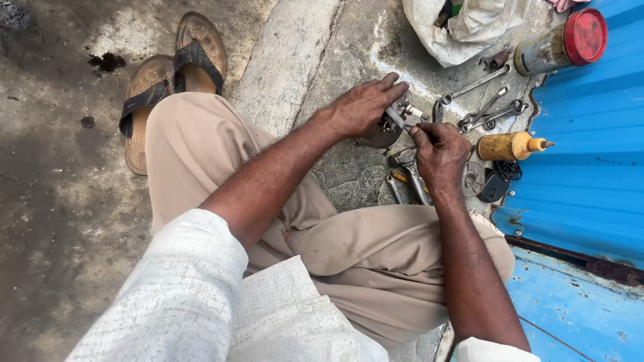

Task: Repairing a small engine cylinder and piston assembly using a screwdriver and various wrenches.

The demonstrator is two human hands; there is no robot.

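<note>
My left hand (362, 106) rests on a dark round metal part (382, 133) on the concrete ground, fingers curled over it. My right hand (439, 155) grips a small steel spanner (397, 118) whose head sits on the part's fitting, just under my left fingertips. The two hands almost touch. Most of the metal part is hidden beneath my left hand.
Several spanners (483, 110) lie on the ground beyond my hands, with a yellow oil bottle (511, 145), a red-lidded jar (563, 41) and a white bag (463, 27). Blue sheet metal (583, 167) fills the right. Two sandals (171, 80) lie far left. My bent legs (349, 248) are below.
</note>
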